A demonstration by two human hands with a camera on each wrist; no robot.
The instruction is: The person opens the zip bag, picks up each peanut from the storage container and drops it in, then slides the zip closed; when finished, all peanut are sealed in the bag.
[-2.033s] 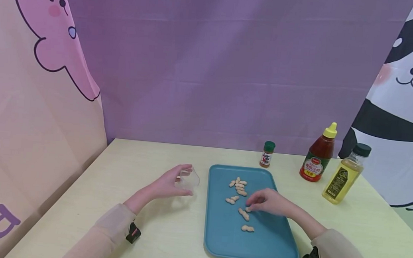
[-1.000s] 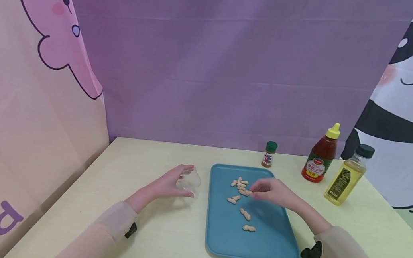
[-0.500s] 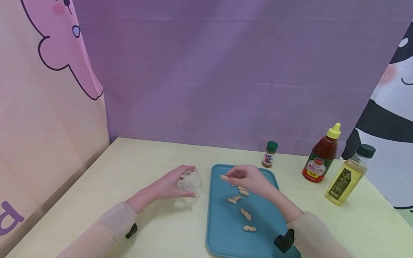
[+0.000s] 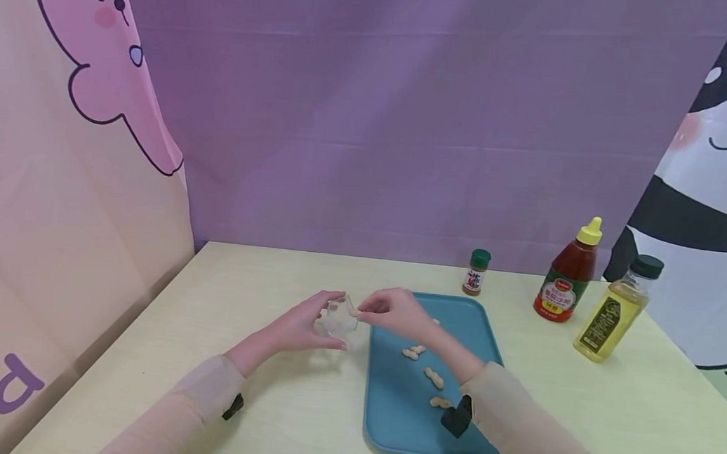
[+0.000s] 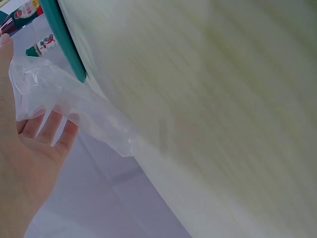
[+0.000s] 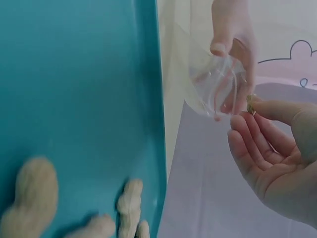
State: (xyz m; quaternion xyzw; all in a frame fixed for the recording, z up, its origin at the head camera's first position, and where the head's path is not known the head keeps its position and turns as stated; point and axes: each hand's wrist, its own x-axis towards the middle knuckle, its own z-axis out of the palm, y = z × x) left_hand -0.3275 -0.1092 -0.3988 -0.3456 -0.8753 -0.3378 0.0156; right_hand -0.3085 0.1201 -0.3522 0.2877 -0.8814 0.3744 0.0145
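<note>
My left hand [image 4: 296, 324] holds a clear plastic bag [image 4: 339, 322] above the table, left of the tray; thumb and fingers keep its mouth spread. In the left wrist view the bag [image 5: 74, 101] hangs down past the fingers. Thumb and fingertips of my right hand [image 4: 398, 314] pinch a peanut [image 4: 354, 313] right at the bag's mouth; in the right wrist view only a bit of that peanut [image 6: 251, 106] shows. Several unshelled peanuts [image 4: 434, 378] lie on the blue tray [image 4: 400, 423], some hidden beneath my right arm.
Behind the tray stands a small green-capped seasoning jar [image 4: 476, 273]. To the right are a ketchup bottle [image 4: 566, 273] with a yellow cap and a bottle of yellow oil [image 4: 617, 311]. A purple curtain [image 4: 377, 115] closes off the table's back edge.
My right hand has picked up a peanut from the tray and carried it left to the bag's mouth. The left hand and bag have stayed nearly still.
</note>
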